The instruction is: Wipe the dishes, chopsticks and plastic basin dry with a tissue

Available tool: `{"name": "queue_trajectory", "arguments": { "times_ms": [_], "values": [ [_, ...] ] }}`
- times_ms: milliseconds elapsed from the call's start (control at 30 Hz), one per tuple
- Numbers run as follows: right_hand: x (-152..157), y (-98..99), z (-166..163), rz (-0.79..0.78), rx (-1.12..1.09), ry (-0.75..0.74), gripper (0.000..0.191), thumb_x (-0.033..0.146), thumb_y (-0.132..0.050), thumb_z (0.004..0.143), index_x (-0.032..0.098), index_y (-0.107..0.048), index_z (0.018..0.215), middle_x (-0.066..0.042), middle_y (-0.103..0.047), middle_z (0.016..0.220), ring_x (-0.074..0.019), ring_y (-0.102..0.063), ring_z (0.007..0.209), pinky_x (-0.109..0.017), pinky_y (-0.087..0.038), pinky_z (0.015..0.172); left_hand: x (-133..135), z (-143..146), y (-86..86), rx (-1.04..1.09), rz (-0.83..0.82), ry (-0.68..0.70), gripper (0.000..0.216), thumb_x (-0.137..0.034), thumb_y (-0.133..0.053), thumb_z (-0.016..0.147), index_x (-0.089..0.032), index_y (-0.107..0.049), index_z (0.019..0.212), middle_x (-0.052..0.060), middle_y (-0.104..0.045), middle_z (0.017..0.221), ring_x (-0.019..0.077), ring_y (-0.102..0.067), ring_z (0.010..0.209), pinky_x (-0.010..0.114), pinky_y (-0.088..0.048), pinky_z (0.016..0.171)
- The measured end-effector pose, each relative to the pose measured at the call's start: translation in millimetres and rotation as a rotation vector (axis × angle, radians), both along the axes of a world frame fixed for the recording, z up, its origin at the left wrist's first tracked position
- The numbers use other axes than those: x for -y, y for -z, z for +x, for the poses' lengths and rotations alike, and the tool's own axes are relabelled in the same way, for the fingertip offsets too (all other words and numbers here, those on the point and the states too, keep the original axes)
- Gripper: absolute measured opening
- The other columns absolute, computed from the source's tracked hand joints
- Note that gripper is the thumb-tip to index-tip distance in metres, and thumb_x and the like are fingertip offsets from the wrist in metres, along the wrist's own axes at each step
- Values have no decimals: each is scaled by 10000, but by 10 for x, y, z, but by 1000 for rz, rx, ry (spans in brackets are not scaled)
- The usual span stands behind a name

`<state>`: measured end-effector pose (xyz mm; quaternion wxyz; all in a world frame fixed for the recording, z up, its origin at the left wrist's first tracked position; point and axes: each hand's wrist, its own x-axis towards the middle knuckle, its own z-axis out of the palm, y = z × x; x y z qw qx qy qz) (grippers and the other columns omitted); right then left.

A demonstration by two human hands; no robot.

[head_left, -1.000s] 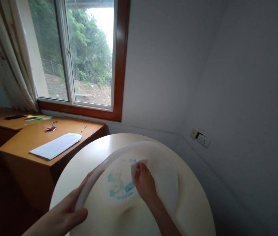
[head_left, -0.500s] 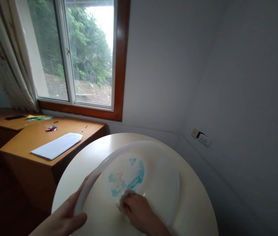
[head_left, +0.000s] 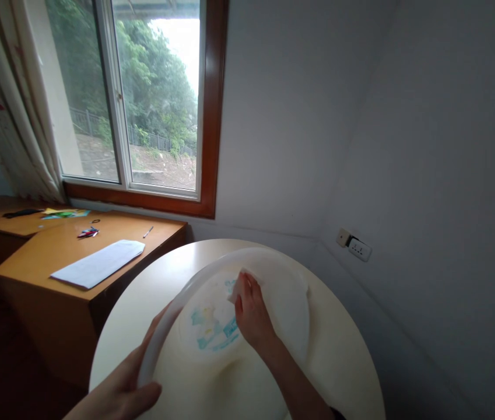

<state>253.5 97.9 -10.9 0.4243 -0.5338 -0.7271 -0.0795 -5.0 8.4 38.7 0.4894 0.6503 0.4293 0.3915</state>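
A whitish, translucent plastic basin [head_left: 286, 321] leans tilted on a round white table, its inside facing me. A blue and yellow print [head_left: 206, 326] marks its bottom. My left hand [head_left: 131, 379] grips the basin's left rim, thumb on the near side and fingers round the outside. Inside the basin, my right hand [head_left: 252, 312] presses a white wipe [head_left: 232, 296] against the upper part of the bottom. The hand covers part of the print, and my fingers hide much of the wipe.
The round white table [head_left: 142, 306] stands beside a wooden desk [head_left: 32, 256]. On the desk lie a folded white sheet [head_left: 98, 263], a pen [head_left: 148, 232] and a small red and blue bundle [head_left: 88, 233]. A wall socket [head_left: 360, 249] is at the right.
My right hand has moved up and away from me with the wipe, from below the print to its upper right. My left hand keeps its grip on the rim.
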Motion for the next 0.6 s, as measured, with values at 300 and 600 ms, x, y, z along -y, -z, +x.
{"name": "queue_trajectory", "arguments": {
  "times_ms": [300,600],
  "values": [
    [160,-234,-546,-78,-248,-534,604,139,-384,809,128,-170,1374,-158,-377,1378,-201,-346,1281,-412,-313,1045,10,21,-62,32,-30,11,802,-404,-714,611,-268,-395,1334,22,-384,1407,346,-242,1310,465,-337,1003],
    [551,302,-530,-880,-574,-761,332,90,-482,693,161,-655,967,-42,-696,841,-169,-650,801,-308,-496,759,-12,-36,-63,5,-63,51,870,-481,-690,614,-290,-309,1372,-6,-272,1457,352,-218,1320,474,-282,1029]
  ]
}}
